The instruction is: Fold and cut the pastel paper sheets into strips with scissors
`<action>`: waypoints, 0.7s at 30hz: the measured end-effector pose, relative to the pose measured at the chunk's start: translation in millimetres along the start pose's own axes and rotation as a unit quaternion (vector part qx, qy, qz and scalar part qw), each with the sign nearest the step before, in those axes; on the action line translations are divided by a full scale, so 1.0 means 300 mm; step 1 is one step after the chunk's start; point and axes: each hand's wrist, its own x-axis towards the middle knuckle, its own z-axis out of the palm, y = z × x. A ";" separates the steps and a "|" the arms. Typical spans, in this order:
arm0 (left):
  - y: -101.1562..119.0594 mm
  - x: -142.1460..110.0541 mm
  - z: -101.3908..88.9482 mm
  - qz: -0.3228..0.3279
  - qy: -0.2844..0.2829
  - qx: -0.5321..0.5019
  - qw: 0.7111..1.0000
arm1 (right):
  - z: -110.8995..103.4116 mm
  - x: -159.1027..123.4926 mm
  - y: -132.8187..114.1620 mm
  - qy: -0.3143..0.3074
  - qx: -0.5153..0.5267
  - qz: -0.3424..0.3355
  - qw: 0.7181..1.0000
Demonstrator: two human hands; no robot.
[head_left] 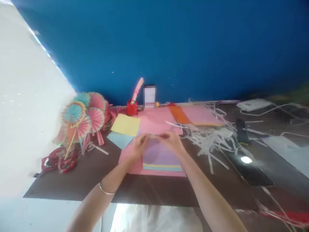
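My left hand [140,145] and my right hand [172,141] are close together at the middle of the table, fingers closed in a pinch. Between them they grip a narrow folded edge of paper [153,136]; blur hides its folds. Just below the hands lies a purple paper sheet [161,154], with yellow and light blue edges showing along its near side. Pink paper [131,166] lies beneath these sheets. To the left of my left hand are a yellow sheet [125,125] and a light blue sheet [120,139].
Pleated paper fans [73,114] cluster at the left. A red holder [131,108] stands at the back near a blue wall [169,48]. Orange paper [179,113] lies back right. White paper strips [212,138] heap beside a dark phone [253,170] with a bright reflection.
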 end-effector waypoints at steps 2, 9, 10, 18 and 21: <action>0.007 -0.001 -0.001 0.001 -0.010 0.004 1.000 | 0.003 -0.002 0.000 0.003 -0.003 0.000 1.000; 0.033 0.004 -0.019 -0.048 0.001 -0.071 0.996 | 0.021 -0.017 -0.014 -0.007 0.050 0.008 0.999; 0.038 0.005 -0.021 -0.061 -0.004 -0.091 0.994 | 0.024 -0.019 -0.015 -0.010 0.053 0.008 0.999; 0.013 0.015 0.000 -0.088 -0.028 -0.128 0.987 | 0.019 -0.022 -0.027 -0.029 0.065 0.007 0.997; -0.011 0.018 0.001 -0.085 -0.026 -0.124 0.988 | 0.008 -0.021 -0.035 -0.033 0.070 0.014 0.997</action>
